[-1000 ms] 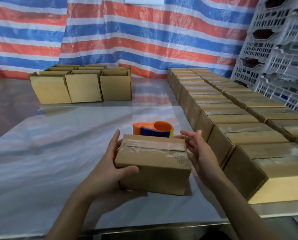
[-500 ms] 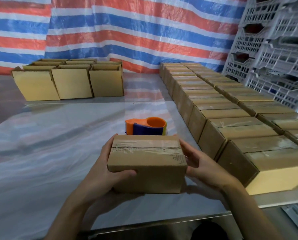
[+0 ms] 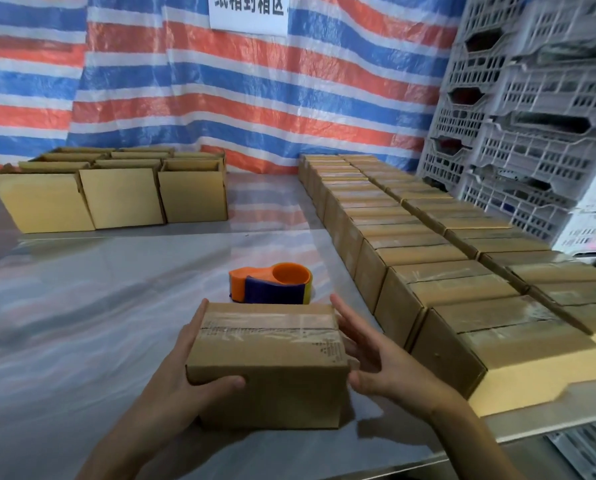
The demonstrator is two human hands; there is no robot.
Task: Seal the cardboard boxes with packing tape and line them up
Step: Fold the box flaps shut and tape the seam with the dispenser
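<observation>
A sealed cardboard box (image 3: 268, 358) with clear tape along its top seam stands on the steel table (image 3: 81, 306) right in front of me. My left hand (image 3: 182, 372) grips its left end, thumb curled onto the front face. At the box's right end my right hand (image 3: 376, 358) has straight, spread fingers; whether it touches the cardboard I cannot tell. An orange and blue tape dispenser (image 3: 272, 284) lies just behind the box. Two long rows of taped boxes (image 3: 445, 285) run along the right side of the table.
Several open-topped boxes (image 3: 116, 192) stand grouped at the far left. Grey plastic crates (image 3: 532, 133) are stacked at the right. A striped tarp (image 3: 255, 98) with a white sign (image 3: 248, 8) hangs behind. The table's near edge (image 3: 532, 427) runs just below the nearest taped box.
My right hand has spread its fingers and eased off the box's right end. The left hand keeps its grip. My view has tilted upward.
</observation>
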